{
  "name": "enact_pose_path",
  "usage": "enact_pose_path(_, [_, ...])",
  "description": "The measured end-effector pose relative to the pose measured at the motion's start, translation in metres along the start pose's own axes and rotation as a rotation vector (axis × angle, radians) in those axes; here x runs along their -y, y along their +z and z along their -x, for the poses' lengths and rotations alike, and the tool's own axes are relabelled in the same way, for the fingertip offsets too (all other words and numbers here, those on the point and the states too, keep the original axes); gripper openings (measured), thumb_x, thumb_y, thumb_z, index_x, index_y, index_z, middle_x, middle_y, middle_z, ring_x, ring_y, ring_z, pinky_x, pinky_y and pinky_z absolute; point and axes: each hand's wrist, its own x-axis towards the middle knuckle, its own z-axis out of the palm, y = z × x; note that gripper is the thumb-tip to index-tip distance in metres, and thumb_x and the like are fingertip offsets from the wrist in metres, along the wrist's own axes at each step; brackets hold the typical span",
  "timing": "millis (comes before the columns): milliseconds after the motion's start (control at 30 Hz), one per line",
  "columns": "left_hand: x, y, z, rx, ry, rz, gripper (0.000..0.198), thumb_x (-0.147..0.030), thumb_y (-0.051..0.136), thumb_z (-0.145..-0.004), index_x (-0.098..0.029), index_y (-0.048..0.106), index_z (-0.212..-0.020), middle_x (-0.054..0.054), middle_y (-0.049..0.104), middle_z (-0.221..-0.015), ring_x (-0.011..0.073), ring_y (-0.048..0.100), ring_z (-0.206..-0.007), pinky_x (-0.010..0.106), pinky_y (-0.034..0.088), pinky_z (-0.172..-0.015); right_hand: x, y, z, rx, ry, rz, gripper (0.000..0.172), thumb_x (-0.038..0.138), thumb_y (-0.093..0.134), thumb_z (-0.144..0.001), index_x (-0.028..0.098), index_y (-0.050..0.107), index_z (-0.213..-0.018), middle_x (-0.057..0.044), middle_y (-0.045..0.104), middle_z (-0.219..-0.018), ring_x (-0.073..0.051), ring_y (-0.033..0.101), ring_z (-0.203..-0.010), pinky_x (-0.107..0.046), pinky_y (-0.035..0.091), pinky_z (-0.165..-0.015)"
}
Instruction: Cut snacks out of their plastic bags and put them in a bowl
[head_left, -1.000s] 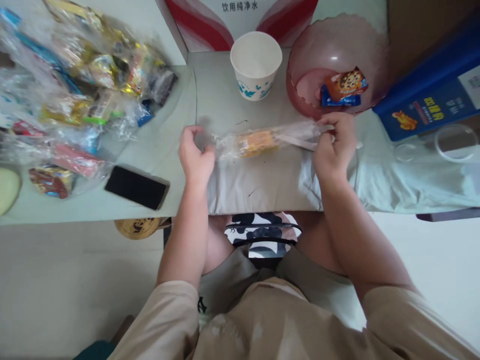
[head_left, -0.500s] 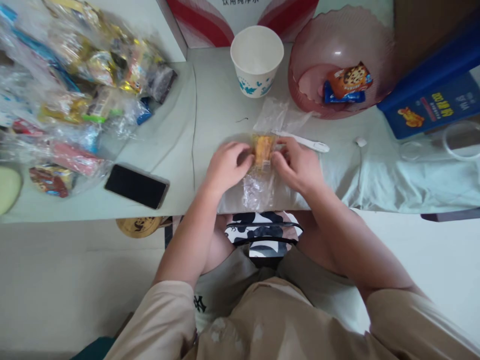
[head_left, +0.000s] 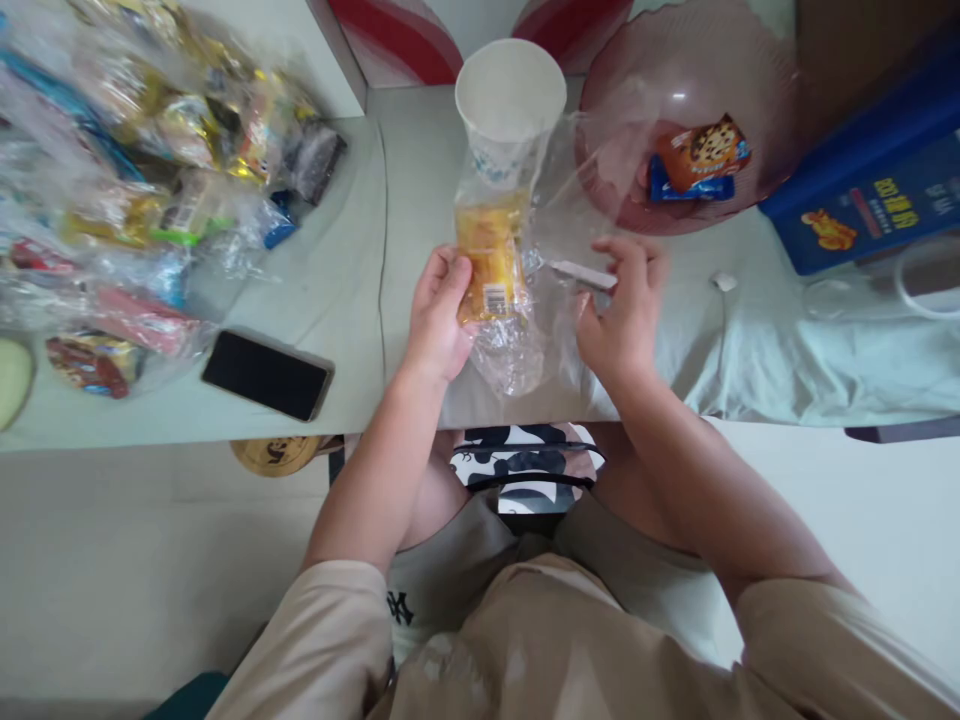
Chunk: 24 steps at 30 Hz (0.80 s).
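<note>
My left hand (head_left: 442,310) pinches the left edge of a yellow snack packet (head_left: 491,262) with a barcode on it, thumb on top. The packet is in a clear plastic bag (head_left: 510,355), which stretches above and below it and overlaps the paper cup in view. My right hand (head_left: 622,310) is curled around the right end of a slim white stick-like tool (head_left: 579,273), perhaps a small knife. Its fingers hide that end of the tool. Thin clear film lies between the two hands.
A white paper cup (head_left: 510,95) and a pink translucent bowl (head_left: 615,190) holding snack packets (head_left: 701,160) stand behind. A phone (head_left: 266,375) and a heap of wrapped snacks (head_left: 187,200) lie left. At right are a blue box (head_left: 847,220) and a clear cup (head_left: 922,280).
My left hand has raised and tilted the packet, so its barcode faces up. My right hand has left the packet and moved right onto the white tool. The clear bag has spread out.
</note>
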Motion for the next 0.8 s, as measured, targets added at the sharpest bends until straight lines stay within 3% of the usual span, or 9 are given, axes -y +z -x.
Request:
enact_pose_path(67, [0.002, 0.005, 0.002, 0.011, -0.014, 0.003, 0.047, -0.072, 0.057, -0.093, -0.025, 0.057, -0.092, 0.004, 0.065, -0.089, 0.0218, 0.071, -0.09, 0.034, 0.058, -0.072, 0.006, -0.005, 0.002, 0.007, -0.12, 0.011, 0.035, 0.018, 0.048, -0.089, 0.024, 0.062, -0.121, -0.013, 0.06, -0.124, -0.031, 0.06, -0.123, -0.052, 0.052, -0.104])
enact_pose_path(133, [0.006, 0.01, 0.005, 0.036, -0.025, -0.018, 0.047, -0.072, 0.06, -0.091, -0.025, 0.056, -0.088, 0.003, 0.063, -0.084, 0.0199, 0.069, -0.084, 0.031, 0.056, -0.069, 0.01, -0.004, 0.004, 0.114, -0.149, -0.078, 0.028, 0.022, 0.046, -0.093, 0.025, 0.064, -0.115, -0.011, 0.065, -0.117, -0.029, 0.064, -0.116, -0.051, 0.053, -0.104])
enact_pose_path(200, [0.01, 0.014, 0.007, 0.048, -0.027, -0.034, 0.047, -0.071, 0.062, -0.09, -0.025, 0.054, -0.086, 0.002, 0.061, -0.081, 0.0187, 0.067, -0.081, 0.03, 0.055, -0.067, 0.01, 0.003, 0.006, 0.198, -0.051, -0.196, 0.024, 0.031, 0.05, -0.096, 0.024, 0.061, -0.115, -0.01, 0.068, -0.115, -0.026, 0.068, -0.102, -0.046, 0.059, -0.093])
enact_pose_path(300, [0.012, 0.016, 0.007, 0.075, -0.018, -0.004, 0.046, -0.07, 0.062, -0.089, -0.025, 0.054, -0.087, 0.002, 0.062, -0.081, 0.0186, 0.067, -0.077, 0.032, 0.055, -0.067, 0.002, 0.018, 0.005, 0.257, 0.153, -0.384, 0.043, 0.047, 0.062, -0.093, 0.025, 0.051, -0.128, -0.01, 0.069, -0.12, -0.021, 0.07, -0.086, -0.037, 0.062, -0.074])
enact_pose_path(367, [0.01, 0.016, 0.005, 0.113, -0.023, 0.011, 0.045, -0.07, 0.061, -0.09, -0.025, 0.055, -0.087, 0.003, 0.063, -0.082, 0.0204, 0.069, -0.078, 0.035, 0.057, -0.068, -0.003, 0.023, 0.002, 0.306, 0.19, -0.52, 0.055, 0.056, 0.066, -0.09, 0.027, 0.047, -0.133, -0.009, 0.07, -0.118, -0.022, 0.071, -0.089, -0.037, 0.062, -0.074])
enact_pose_path(467, [0.003, 0.014, 0.001, 0.107, -0.019, 0.012, 0.044, -0.067, 0.056, -0.094, -0.025, 0.057, -0.085, 0.005, 0.067, -0.084, 0.0249, 0.073, -0.087, 0.04, 0.06, -0.074, -0.007, 0.024, -0.002, 0.371, 0.198, -0.661, 0.052, 0.063, 0.059, -0.092, 0.028, 0.05, -0.129, -0.008, 0.072, -0.119, -0.023, 0.072, -0.099, -0.039, 0.062, -0.079])
enact_pose_path(633, [-0.004, 0.002, -0.007, 0.023, -0.012, 0.061, 0.041, -0.063, 0.05, -0.097, -0.024, 0.058, -0.085, 0.007, 0.076, -0.097, 0.0287, 0.075, -0.107, 0.044, 0.063, -0.083, -0.013, 0.021, -0.003, 0.253, 0.241, -0.626, 0.046, 0.061, 0.037, -0.102, 0.031, 0.052, -0.133, -0.008, 0.07, -0.12, -0.024, 0.071, -0.102, -0.04, 0.061, -0.078])
enact_pose_path(800, [0.0, -0.017, -0.019, -0.123, -0.066, 0.146, 0.039, -0.058, 0.043, -0.099, -0.024, 0.061, -0.089, 0.007, 0.076, -0.092, 0.0252, 0.077, -0.097, 0.04, 0.064, -0.082, -0.017, 0.006, -0.025, -0.001, 0.036, -0.328, 0.054, 0.064, 0.03, -0.105, 0.03, 0.049, -0.142, -0.013, 0.065, -0.127, -0.031, 0.065, -0.121, -0.048, 0.058, -0.091])
